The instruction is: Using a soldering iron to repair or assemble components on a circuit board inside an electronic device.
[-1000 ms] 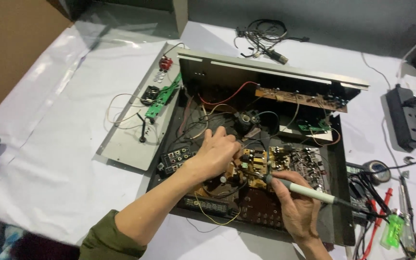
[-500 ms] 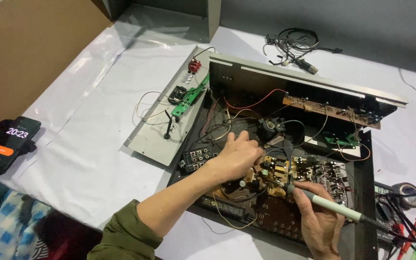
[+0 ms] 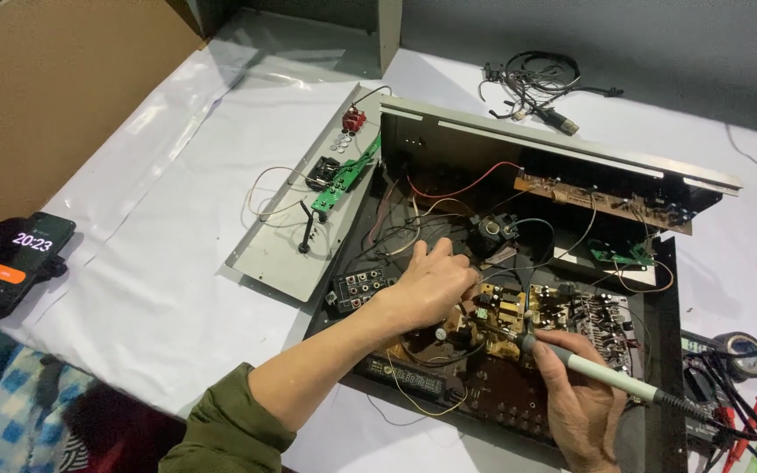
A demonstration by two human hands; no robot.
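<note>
Fingers [image 3: 547, 355] of my right hand [image 3: 582, 405] are pinching the soldering iron [image 3: 590, 368], tip touching the yellow circuit board [image 3: 499, 308] inside the open chassis [image 3: 659, 438]. Left hand [image 3: 427, 285] is resting curled just beside it. Chassis walls are crowding both sides. Both hands are keeping their earlier positions.
</note>
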